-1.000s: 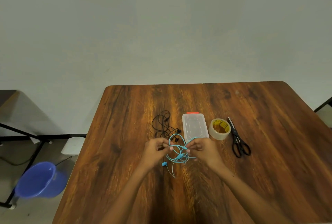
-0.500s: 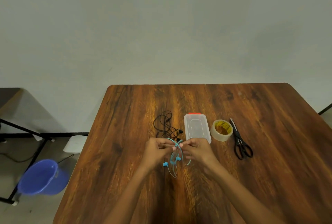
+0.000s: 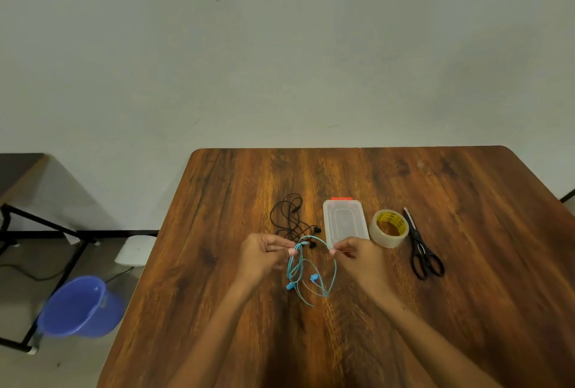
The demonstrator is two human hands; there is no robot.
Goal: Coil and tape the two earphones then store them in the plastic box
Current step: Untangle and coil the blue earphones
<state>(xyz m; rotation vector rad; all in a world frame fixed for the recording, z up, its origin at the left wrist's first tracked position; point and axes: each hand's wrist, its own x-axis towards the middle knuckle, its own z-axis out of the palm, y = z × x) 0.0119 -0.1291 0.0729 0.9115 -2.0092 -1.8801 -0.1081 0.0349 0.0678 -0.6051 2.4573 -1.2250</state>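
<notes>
Right now both of my hands are raised a little over the wooden table (image 3: 466,310), and the blue earphone (image 3: 306,275) hangs between them. My left hand (image 3: 264,252) sits at about 9 o'clock from the cable, fingers curled, with thumb and fingertips pinching a bunched stretch of the blue cord. My right hand (image 3: 361,255) sits at 3 o'clock from it, also curled, nipping the cord between thumb and forefinger. From pinch to pinch the cord arches up in 1 loop, and below it loose strands sag toward 6 o'clock; 2 small blue earbuds dangle there, just over the tabletop. I cannot tell whether the lowest strand touches the wood.

At 12 o'clock from my left hand, the black earphone (image 3: 289,219) lies on the table in a loose tangle, its buds ending near the top of the blue loop. The plastic box (image 3: 343,221) lies flat at 12 o'clock from my right hand, lid on, with an orange tab at its far end; my knuckles cover its near corner. At 3 o'clock from the box stands the tape roll (image 3: 389,229), just beside it, and further toward 3 o'clock lie the black scissors (image 3: 421,247), blades pointing to 12 o'clock.

Off the table, at 8 o'clock, a blue bucket (image 3: 81,306) stands on the floor.
</notes>
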